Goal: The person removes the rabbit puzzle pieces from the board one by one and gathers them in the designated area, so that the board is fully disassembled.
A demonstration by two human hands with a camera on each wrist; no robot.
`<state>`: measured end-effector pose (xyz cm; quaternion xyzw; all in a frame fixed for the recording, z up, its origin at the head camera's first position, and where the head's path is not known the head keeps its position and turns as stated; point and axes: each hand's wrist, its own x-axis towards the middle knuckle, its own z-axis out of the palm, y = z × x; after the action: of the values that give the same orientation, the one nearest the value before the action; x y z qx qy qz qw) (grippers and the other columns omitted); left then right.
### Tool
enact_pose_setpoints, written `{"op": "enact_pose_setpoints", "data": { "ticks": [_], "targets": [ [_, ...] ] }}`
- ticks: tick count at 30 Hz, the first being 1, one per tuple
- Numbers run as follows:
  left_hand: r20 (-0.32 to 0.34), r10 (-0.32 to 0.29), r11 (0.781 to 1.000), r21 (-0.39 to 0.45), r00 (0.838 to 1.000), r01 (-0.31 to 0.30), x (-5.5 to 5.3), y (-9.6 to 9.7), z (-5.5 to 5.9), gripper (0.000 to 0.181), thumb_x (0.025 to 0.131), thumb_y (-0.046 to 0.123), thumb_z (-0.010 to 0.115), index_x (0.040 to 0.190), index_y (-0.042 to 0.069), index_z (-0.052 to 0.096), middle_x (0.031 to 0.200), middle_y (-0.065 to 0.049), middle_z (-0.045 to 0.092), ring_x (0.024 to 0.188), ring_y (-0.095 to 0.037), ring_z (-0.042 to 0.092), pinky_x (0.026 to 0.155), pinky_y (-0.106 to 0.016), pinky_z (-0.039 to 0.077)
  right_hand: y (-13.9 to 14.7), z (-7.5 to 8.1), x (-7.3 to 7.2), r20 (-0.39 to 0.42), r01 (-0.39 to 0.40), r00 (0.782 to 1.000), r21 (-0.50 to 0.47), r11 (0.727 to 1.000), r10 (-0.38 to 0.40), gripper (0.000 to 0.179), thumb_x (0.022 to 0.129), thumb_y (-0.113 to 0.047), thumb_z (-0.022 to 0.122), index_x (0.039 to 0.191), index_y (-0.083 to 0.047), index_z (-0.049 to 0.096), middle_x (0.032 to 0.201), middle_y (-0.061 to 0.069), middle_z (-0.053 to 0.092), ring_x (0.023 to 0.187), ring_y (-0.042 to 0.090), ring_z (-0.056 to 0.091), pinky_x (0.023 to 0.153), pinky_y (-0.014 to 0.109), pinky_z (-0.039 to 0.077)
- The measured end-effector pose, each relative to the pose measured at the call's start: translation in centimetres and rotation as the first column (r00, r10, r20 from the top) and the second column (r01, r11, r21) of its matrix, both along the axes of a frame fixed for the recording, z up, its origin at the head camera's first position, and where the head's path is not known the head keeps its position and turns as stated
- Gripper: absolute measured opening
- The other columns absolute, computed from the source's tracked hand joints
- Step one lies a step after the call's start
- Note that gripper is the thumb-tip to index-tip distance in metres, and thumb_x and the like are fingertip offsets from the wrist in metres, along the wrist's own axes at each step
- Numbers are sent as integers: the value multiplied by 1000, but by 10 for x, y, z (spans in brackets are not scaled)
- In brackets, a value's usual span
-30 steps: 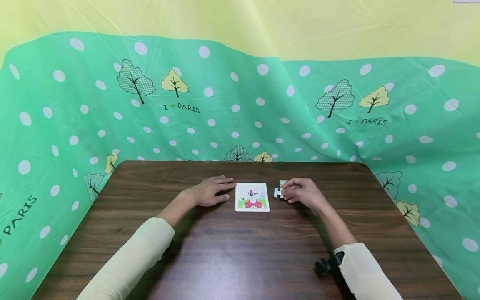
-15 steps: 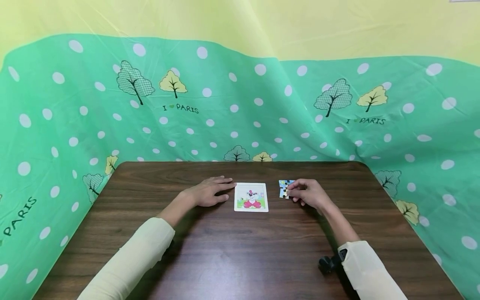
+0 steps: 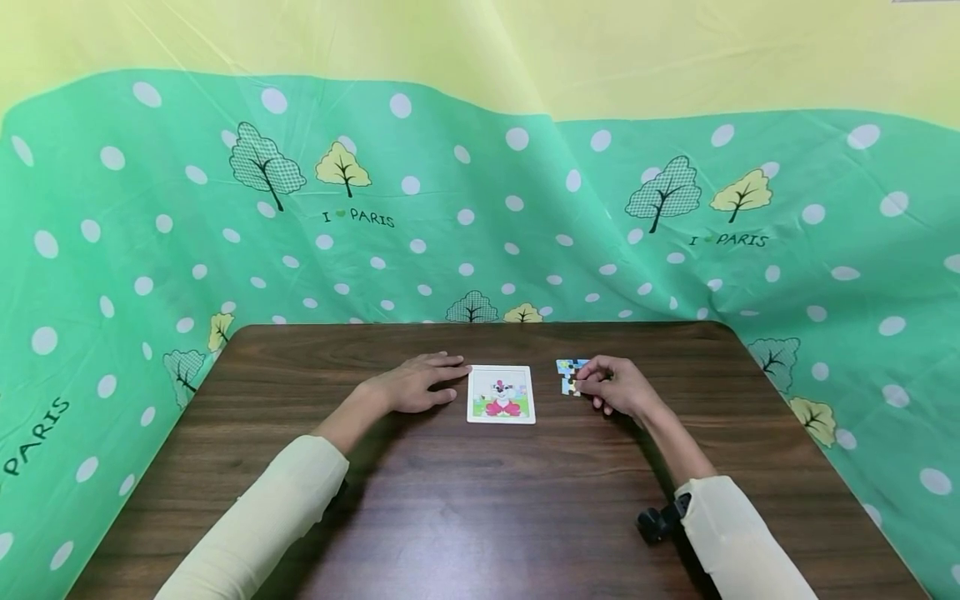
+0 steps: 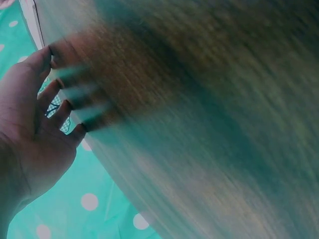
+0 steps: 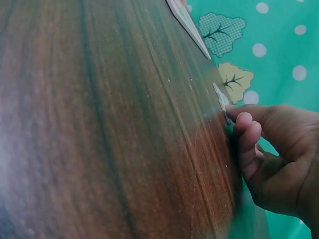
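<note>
In the head view, a square white-framed puzzle board [image 3: 501, 421] with a cartoon animal in pink lies mid-table. My left hand [image 3: 411, 385] lies flat to its left, fingers stretched out, fingertips at the frame's upper left corner. To the right of the board, my right hand [image 3: 621, 387] pinches a small light-blue puzzle piece [image 3: 567, 386] between thumb and fingers, low over the table. Another blue puzzle piece [image 3: 570, 364] lies just behind it, partly covered by the fingers. The right wrist view shows the pieces [image 5: 222, 103] only edge-on, beside the thumb and fingertips.
The dark wooden table [image 3: 480, 500] ends shortly behind the board, where a green and yellow dotted cloth [image 3: 420, 275] hangs. A black wrist device [image 3: 660, 523] sits at my right cuff.
My right hand has shifted slightly right, drawing the lower puzzle piece with it, and more of the rear piece now shows. The left hand and the board stay put.
</note>
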<state>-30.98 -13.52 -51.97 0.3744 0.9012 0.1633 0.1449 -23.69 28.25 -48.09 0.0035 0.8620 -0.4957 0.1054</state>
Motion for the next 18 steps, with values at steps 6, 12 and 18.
{"op": "enact_pose_setpoints", "data": {
  "ticks": [6, 12, 18],
  "targets": [
    [11, 5, 1000, -4, 1000, -5, -1, 0, 0, 64, 117, 55, 54, 177, 40, 39, 188, 3, 30, 178, -33, 21, 145, -60, 17, 2, -1, 0, 7, 13, 1000, -8, 1000, -13, 28, 107, -16, 80, 121, 4, 67, 97, 5, 70, 65, 13, 65, 53, 28, 57],
    [15, 3, 1000, -1, 1000, -3, 0, 0, 2, 63, 117, 54, 54, 177, 38, 39, 188, 2, 31, 178, -34, 22, 145, -60, 17, 1, -1, -1, 19, 41, 999, -36, 999, -40, 31, 106, -15, 82, 123, 5, 66, 99, 5, 71, 64, 11, 67, 54, 28, 59],
    [0, -6, 1000, -5, 1000, 6, 0, 0, 1, 63, 117, 54, 53, 177, 39, 39, 188, 1, 32, 177, -34, 23, 144, -60, 18, 3, -1, -1, 26, 53, 998, -54, 997, -51, 29, 106, -15, 82, 120, 4, 64, 100, 5, 69, 64, 10, 68, 55, 27, 60]
  ]
}}
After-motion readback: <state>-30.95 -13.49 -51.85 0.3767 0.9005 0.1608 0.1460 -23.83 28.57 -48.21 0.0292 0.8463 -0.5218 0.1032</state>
